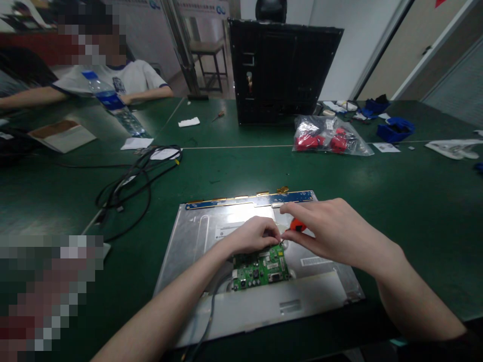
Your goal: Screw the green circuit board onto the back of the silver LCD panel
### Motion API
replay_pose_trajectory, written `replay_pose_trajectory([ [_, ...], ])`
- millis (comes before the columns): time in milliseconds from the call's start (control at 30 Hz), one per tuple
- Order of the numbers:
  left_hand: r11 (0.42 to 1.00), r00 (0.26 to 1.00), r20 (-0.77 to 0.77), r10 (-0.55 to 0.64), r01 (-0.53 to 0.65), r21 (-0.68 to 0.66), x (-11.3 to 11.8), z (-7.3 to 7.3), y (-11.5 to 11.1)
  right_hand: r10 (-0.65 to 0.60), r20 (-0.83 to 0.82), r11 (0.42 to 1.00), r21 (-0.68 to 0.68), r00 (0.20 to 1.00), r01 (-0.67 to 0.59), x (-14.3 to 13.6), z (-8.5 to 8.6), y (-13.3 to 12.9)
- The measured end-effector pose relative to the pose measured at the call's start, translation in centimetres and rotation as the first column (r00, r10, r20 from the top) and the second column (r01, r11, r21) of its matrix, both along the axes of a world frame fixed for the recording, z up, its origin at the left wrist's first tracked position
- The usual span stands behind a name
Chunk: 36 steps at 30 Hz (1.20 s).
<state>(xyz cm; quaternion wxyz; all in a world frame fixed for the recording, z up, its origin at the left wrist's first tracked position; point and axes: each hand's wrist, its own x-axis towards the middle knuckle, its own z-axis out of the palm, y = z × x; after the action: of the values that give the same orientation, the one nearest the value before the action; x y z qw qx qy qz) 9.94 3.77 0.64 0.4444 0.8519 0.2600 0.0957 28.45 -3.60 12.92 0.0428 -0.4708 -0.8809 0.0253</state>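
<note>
A metal-backed display panel [188,241] lies flat on the green table, a blue circuit strip [230,202] along its far edge. Mounted on its middle is a green circuit board [260,266]. My right hand [332,231] grips a screwdriver [297,225] by its orange-red and black handle, its tip pointing toward the board's far right corner. At that same corner the fingers of my left hand [258,234] are pinched together; what they hold, if anything, is hidden. A grey cable [212,306] runs from the board's left side toward me.
Black cables [143,176] lie coiled to the left. Beyond the panel stand a large black monitor housing [279,70] and a plastic bag [332,136] with red items. A water bottle [115,105] is near a person [139,75] seated across the table. Blue items [395,129] lie at right.
</note>
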Motion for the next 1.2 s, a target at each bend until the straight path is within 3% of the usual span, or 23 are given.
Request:
replay_pose_trajectory([
  [533, 0.999, 0.998, 0.047, -0.036, 0.036, -0.013, -0.10, -0.81, 0.24, 0.030, -0.002, 1.000, -0.007, 1.000, -0.030, 0.12, 0.00, -0.14],
  [1200, 1.000, 0.997, 0.069, -0.019, 0.020, -0.012, -0.07, -0.54, 0.04, -0.006, 0.018, 0.999, 0.053, 1.000, 0.005, 0.13, -0.34, 0.25],
])
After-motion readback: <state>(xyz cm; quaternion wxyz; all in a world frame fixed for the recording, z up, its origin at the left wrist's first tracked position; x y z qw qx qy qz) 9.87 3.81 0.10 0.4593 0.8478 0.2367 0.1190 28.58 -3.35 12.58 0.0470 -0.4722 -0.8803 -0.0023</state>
